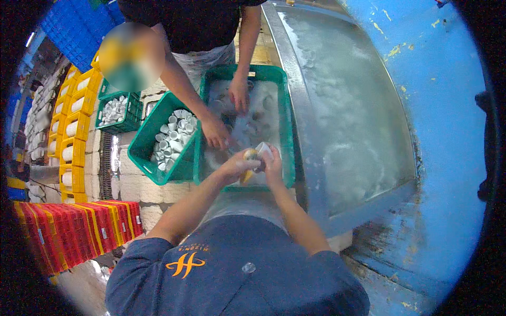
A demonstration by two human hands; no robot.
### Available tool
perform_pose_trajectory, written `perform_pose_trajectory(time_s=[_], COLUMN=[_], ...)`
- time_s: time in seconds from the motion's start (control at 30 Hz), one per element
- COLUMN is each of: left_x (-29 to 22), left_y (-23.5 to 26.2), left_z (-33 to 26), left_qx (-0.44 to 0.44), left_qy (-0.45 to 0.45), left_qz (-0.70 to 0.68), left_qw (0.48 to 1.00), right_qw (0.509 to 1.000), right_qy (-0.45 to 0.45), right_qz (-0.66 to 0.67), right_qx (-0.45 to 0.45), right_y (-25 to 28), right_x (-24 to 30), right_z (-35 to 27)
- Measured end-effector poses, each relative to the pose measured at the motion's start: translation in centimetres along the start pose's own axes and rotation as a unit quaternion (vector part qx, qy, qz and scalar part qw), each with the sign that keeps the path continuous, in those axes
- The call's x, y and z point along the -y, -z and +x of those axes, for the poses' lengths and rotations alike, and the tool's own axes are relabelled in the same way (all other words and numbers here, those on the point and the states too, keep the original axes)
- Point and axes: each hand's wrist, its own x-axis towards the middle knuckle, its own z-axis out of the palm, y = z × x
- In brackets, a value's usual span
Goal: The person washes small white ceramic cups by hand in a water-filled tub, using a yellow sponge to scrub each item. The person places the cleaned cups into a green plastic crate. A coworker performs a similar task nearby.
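Observation:
Over the near end of a green tub (197, 167) of cloudy, sudsy water, both my hands work close together. My right hand (273, 167) is closed round a white cup (264, 151), tilted with its mouth towards my left hand. My left hand (238, 166) grips a yellowish, sponge-like thing (250, 154) against the cup's side; its exact kind is hard to make out. A yellow tip (246, 176) sticks out below those fingers. Pale shapes lie blurred under the suds.
Across the tub a co-worker's two hands (216, 131) reach into the water. At left stands a green crate (138, 158) of white cups (172, 138), with another green crate (120, 125) beyond. Yellow crates (74, 152) and red crates (79, 231) are stacked farther left. A metal-rimmed basin (300, 100) flanks the right.

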Motion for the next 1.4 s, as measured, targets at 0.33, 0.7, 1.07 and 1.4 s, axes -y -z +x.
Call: perform_pose_trajectory(time_s=[0.33,0.7,1.07,1.4], left_x=[5.4,-0.6,-0.9,0.3], left_y=[7.9,1.6,-2.5,-2.5], left_z=[2.1,1.5,1.7,3.1], left_qx=[-0.14,-0.152,-0.124,-0.262], left_qy=[-0.016,-0.295,-0.208,-0.243], left_qz=[0.576,0.56,0.458,0.348], left_qw=[0.805,0.759,0.855,0.867], right_qw=[0.923,0.968,0.976,0.99], right_qy=[-0.155,-0.025,0.155,-0.084], right_qz=[0.349,0.185,-0.143,-0.05], right_qx=[-0.053,-0.168,0.046,0.104], right_y=[-0.7,-1.3,-0.1,0.4], right_x=[-2.2,-0.5,3.7,4.9], right_z=[1.8,2.5,6.5,6.2])
